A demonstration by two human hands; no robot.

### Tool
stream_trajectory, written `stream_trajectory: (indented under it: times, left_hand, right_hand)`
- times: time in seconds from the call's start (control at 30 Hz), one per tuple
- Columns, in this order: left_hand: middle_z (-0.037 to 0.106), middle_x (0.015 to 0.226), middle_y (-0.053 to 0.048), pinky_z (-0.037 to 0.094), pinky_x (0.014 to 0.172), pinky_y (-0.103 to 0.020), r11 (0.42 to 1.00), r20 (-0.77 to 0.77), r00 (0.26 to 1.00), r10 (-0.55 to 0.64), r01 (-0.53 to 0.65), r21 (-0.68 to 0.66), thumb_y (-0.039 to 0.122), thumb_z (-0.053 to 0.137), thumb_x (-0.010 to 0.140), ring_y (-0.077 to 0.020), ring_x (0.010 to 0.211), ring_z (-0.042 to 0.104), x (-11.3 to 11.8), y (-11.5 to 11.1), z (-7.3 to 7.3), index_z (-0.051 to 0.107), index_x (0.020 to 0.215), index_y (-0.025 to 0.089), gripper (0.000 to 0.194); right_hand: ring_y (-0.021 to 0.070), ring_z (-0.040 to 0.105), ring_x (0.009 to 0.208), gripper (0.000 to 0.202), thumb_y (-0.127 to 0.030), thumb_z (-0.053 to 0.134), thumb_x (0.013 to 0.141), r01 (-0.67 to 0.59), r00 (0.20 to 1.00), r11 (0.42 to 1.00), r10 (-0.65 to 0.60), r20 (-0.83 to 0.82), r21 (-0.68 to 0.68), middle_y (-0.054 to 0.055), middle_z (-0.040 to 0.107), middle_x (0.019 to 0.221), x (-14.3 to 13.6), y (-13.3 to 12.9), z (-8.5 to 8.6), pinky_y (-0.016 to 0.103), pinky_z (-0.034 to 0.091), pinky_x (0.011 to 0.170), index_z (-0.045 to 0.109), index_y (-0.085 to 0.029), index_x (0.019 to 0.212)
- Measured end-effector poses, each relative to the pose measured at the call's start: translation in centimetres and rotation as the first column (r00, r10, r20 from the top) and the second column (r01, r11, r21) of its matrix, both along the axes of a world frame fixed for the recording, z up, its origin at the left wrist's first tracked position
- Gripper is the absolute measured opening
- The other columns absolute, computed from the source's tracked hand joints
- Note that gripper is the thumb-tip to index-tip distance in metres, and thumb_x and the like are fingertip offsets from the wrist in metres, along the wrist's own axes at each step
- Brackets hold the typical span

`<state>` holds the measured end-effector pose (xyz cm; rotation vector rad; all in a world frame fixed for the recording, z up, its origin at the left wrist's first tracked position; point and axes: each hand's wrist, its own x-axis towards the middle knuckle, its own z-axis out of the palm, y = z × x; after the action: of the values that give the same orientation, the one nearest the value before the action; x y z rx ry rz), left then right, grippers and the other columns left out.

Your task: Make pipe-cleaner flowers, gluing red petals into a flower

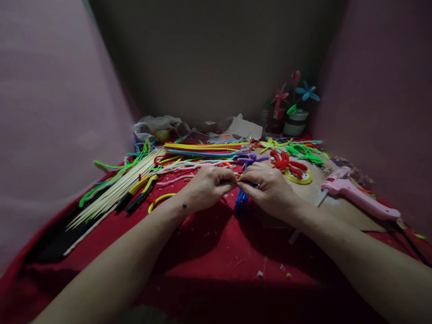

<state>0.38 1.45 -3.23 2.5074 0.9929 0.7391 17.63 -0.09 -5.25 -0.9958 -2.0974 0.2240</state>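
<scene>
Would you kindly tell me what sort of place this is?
Probably a craft worktable: a pink glue gun, pale thin sticks and colourful fuzzy stems lie on it.

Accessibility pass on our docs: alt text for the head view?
A person's left hand and right hand pinch close together above a red cloth, near blue fuzzy stems; anything between them is too small to identify. Pale sticks lie left, a pink glue gun right.
</scene>
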Motion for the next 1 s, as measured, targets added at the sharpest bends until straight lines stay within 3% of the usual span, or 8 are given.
stream_trajectory:
  times: [0.07,0.13,0.3,0.63,0.73,0.83,0.93,1.0]
  left_hand:
    - [0.063,0.066,-0.001,0.040,0.059,-0.020,0.999,0.014,1.000,-0.016,0.015,0.044,0.015,0.053,0.076,-0.0101,0.061,0.055,0.0,-0.1,0.1,0.065,0.074,0.013,0.013]
    - [0.063,0.067,-0.001,0.039,0.060,-0.020,0.992,-0.013,0.998,-0.054,0.055,0.109,0.015,0.052,0.077,-0.0099,0.061,0.054,0.0,-0.1,0.1,0.065,0.074,0.013,0.014]
    - [0.062,0.068,-0.002,0.038,0.063,-0.022,0.950,-0.158,0.982,-0.104,0.145,0.276,0.015,0.045,0.082,-0.0109,0.064,0.053,-0.2,0.1,-0.4,0.062,0.074,0.014,0.020]
    - [0.060,0.064,0.001,0.038,0.067,-0.024,0.923,-0.245,0.964,-0.106,0.186,0.335,0.016,0.045,0.083,-0.0103,0.061,0.051,-0.5,0.5,-0.9,0.059,0.071,0.017,0.019]
    - [0.063,0.073,0.000,0.038,0.078,-0.029,0.897,-0.187,0.980,-0.062,0.137,0.421,0.019,0.049,0.082,-0.0127,0.071,0.054,-0.5,0.3,-0.3,0.060,0.080,0.018,0.012]
    - [0.062,0.096,-0.006,0.035,0.085,-0.036,0.831,0.079,0.991,0.108,-0.134,0.540,0.025,0.058,0.077,-0.0188,0.088,0.053,-0.3,-0.1,0.2,0.060,0.093,0.018,0.017]
    - [0.061,0.082,-0.005,0.040,0.071,-0.030,0.901,0.417,0.876,0.242,-0.363,0.239,0.031,0.060,0.074,-0.0162,0.075,0.052,0.0,-0.2,0.3,0.061,0.083,0.016,0.017]
    - [0.056,0.065,-0.001,0.038,0.055,-0.024,0.958,0.478,0.831,0.286,-0.229,-0.175,0.033,0.061,0.074,-0.0109,0.057,0.047,0.4,-0.1,0.0,0.062,0.075,0.014,0.019]
  right_hand:
    - [0.0139,0.049,0.061,0.016,-0.019,0.054,0.075,-0.067,0.980,0.958,0.010,-0.201,-0.279,0.002,0.058,0.061,0.1,0.1,0.1,0.028,0.038,0.061,0.065,-0.014,0.066]
    - [0.0120,0.048,0.055,0.011,-0.021,0.059,0.069,-0.189,0.921,0.830,-0.035,-0.387,-0.524,0.000,0.057,0.056,0.2,0.4,0.0,0.027,0.037,0.057,0.065,-0.014,0.064]
    - [0.0099,0.045,0.049,0.005,-0.016,0.065,0.054,-0.393,0.771,0.615,-0.185,-0.609,-0.684,0.000,0.054,0.049,0.1,0.9,-0.5,0.025,0.035,0.052,0.062,-0.013,0.053]
    - [0.0081,0.039,0.047,0.012,-0.022,0.058,0.065,-0.134,0.980,0.757,0.003,-0.201,-0.639,-0.002,0.051,0.050,0.3,0.0,0.7,0.023,0.028,0.046,0.062,-0.013,0.058]
    - [0.0079,0.040,0.047,0.014,-0.021,0.057,0.067,-0.145,0.961,0.815,-0.020,-0.276,-0.561,-0.003,0.050,0.049,0.1,-0.2,1.0,0.023,0.029,0.047,0.061,-0.013,0.056]
    - [0.0090,0.046,0.049,0.013,-0.020,0.060,0.065,-0.141,0.862,0.851,-0.146,-0.485,-0.506,-0.002,0.054,0.050,-0.1,-0.1,1.0,0.024,0.035,0.050,0.061,-0.014,0.055]
    - [0.0096,0.049,0.052,0.010,-0.020,0.062,0.065,-0.130,0.747,0.873,-0.226,-0.625,-0.470,-0.001,0.057,0.053,-0.3,-0.2,0.8,0.024,0.038,0.054,0.061,-0.014,0.056]
    - [0.0095,0.049,0.053,0.010,-0.020,0.061,0.066,-0.125,0.730,0.881,-0.229,-0.644,-0.455,-0.002,0.057,0.054,-0.6,-0.4,0.6,0.024,0.038,0.054,0.061,-0.014,0.058]
